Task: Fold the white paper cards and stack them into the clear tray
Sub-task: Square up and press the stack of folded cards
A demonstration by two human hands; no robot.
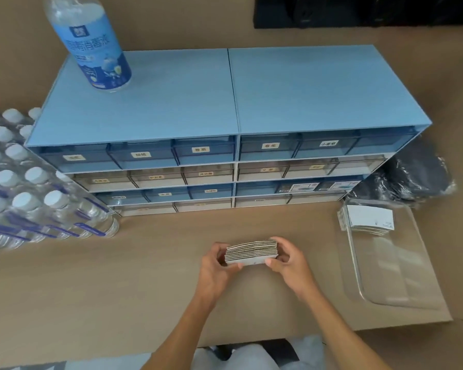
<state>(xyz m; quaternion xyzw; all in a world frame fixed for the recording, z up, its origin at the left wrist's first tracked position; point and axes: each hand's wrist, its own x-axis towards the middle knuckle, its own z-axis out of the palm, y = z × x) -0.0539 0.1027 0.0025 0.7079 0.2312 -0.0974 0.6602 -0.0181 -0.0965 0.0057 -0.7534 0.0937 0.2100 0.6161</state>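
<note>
Both hands are wrapped around one thick stack of white paper cards [251, 252], held just above the tan worktop [145, 276] near its middle. The left hand [215, 265] grips the stack's left end, thumb along the near edge, and the right hand [288, 260] clasps the right end with fingers curled over the top and thumb pressing the near face. The cards' edges fan slightly, showing many layers.

Off to the right lies the clear tray [401, 284], its near part bare. In its far left corner sits a smaller pile of white cards [369, 218], lying flat; whether those are folded I cannot really tell from here.

Behind the hands stands a blue drawer cabinet [225, 102] with rows of small labelled drawers, and a large bottle with a blue label [91, 41] stands on its top at the far left. A shrink-wrapped pack of water bottles [32, 188] lies at the left edge of the worktop, touching the cabinet's left end. A dark bundle in plastic wrap [414, 177] rests beyond the tray, beside the cabinet's right end
</note>
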